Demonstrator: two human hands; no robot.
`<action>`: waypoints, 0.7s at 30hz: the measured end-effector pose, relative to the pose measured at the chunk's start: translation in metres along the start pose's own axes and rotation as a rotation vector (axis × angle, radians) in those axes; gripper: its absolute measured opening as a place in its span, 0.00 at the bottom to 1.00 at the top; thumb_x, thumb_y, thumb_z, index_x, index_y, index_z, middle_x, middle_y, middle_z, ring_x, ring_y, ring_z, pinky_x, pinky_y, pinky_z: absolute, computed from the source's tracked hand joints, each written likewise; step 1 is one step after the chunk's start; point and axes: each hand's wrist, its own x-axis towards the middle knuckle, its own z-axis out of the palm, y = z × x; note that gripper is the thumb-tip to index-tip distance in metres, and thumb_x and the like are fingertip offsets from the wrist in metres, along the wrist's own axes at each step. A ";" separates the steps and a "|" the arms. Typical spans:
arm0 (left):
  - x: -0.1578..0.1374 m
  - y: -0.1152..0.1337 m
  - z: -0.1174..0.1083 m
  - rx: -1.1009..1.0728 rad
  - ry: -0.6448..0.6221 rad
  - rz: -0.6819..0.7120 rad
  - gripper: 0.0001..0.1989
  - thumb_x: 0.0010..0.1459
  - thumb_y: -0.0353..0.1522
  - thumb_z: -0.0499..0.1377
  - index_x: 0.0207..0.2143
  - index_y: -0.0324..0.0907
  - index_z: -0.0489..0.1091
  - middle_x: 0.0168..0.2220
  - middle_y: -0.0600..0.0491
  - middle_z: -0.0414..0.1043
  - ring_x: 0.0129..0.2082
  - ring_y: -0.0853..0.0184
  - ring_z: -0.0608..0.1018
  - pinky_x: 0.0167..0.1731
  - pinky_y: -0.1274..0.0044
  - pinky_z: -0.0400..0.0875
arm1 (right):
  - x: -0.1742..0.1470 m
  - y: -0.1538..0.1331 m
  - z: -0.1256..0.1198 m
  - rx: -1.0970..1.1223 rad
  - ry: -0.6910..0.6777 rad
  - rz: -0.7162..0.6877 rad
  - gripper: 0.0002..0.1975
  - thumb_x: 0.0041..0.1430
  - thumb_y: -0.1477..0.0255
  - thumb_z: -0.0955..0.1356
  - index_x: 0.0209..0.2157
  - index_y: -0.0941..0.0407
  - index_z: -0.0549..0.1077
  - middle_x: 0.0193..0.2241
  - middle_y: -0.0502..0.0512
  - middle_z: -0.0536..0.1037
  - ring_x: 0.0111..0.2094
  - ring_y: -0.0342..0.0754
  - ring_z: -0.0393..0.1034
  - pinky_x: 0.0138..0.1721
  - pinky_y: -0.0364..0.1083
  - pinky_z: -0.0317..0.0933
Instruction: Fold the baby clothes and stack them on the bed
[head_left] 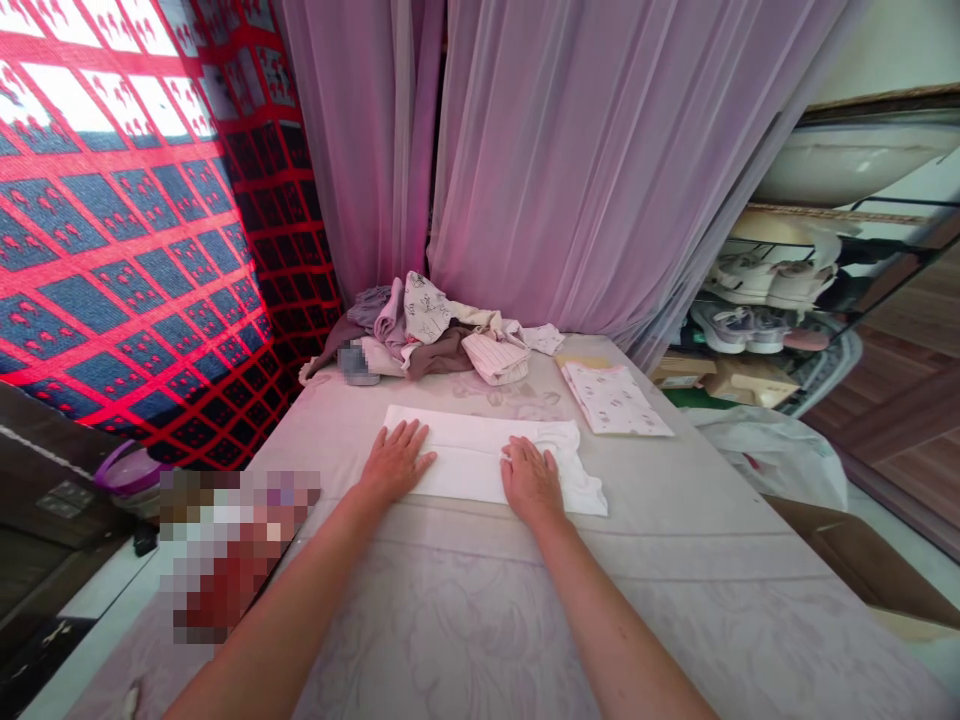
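Observation:
A white garment (465,455), folded into a long strip, lies flat on the patterned cloth that covers the table or bed (450,610). My left hand (395,462) rests flat on its left end with the fingers spread. On the right part, near the bunched end, my right hand (531,478) presses down, its fingers slightly bent and apart. Neither hand grips the fabric. Behind the garment is a heap of crumpled clothes (442,345). To the right lies a folded white printed cloth (619,397).
Purple curtains (600,150) hang behind the surface, and a red-and-dark checked cloth (135,220) hangs at left. A blurred-out reddish object (232,560) lies near the left edge. A shoe rack (765,300), a plastic bag (780,455) and a cardboard box (862,560) stand at right.

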 end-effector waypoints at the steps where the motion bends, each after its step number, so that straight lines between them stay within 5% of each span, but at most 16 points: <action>1: 0.002 -0.005 0.001 -0.028 0.007 -0.008 0.28 0.64 0.46 0.45 0.63 0.46 0.57 0.66 0.49 0.50 0.66 0.56 0.54 0.63 0.57 0.45 | 0.000 0.000 0.000 0.000 0.002 0.000 0.13 0.64 0.73 0.59 0.46 0.53 0.70 0.56 0.57 0.70 0.60 0.51 0.57 0.59 0.59 0.46; 6: 0.007 -0.033 0.002 -0.372 0.207 -0.136 0.20 0.62 0.37 0.48 0.53 0.47 0.68 0.57 0.53 0.69 0.57 0.63 0.70 0.57 0.68 0.61 | -0.001 -0.002 -0.003 -0.001 0.007 0.004 0.14 0.63 0.72 0.59 0.46 0.53 0.71 0.56 0.57 0.70 0.60 0.51 0.57 0.59 0.59 0.46; 9: -0.008 -0.054 0.003 -0.392 0.308 -0.258 0.20 0.62 0.34 0.45 0.51 0.42 0.69 0.53 0.48 0.72 0.51 0.64 0.74 0.51 0.71 0.68 | -0.002 -0.002 -0.002 -0.011 0.029 -0.010 0.15 0.64 0.72 0.59 0.47 0.53 0.72 0.56 0.57 0.70 0.60 0.52 0.57 0.58 0.58 0.47; 14: -0.035 -0.064 0.005 -0.375 0.357 -0.299 0.14 0.57 0.37 0.52 0.40 0.42 0.73 0.49 0.48 0.74 0.48 0.63 0.75 0.51 0.71 0.67 | -0.003 0.001 0.002 -0.029 0.094 -0.041 0.16 0.63 0.72 0.59 0.49 0.54 0.72 0.55 0.59 0.71 0.58 0.53 0.59 0.58 0.57 0.48; 21: -0.028 -0.047 -0.008 -0.277 0.284 -0.408 0.12 0.57 0.39 0.55 0.38 0.44 0.74 0.48 0.49 0.75 0.50 0.59 0.73 0.51 0.68 0.64 | -0.003 0.001 0.003 -0.042 0.097 -0.045 0.16 0.63 0.72 0.59 0.47 0.53 0.73 0.53 0.57 0.73 0.57 0.52 0.60 0.57 0.56 0.48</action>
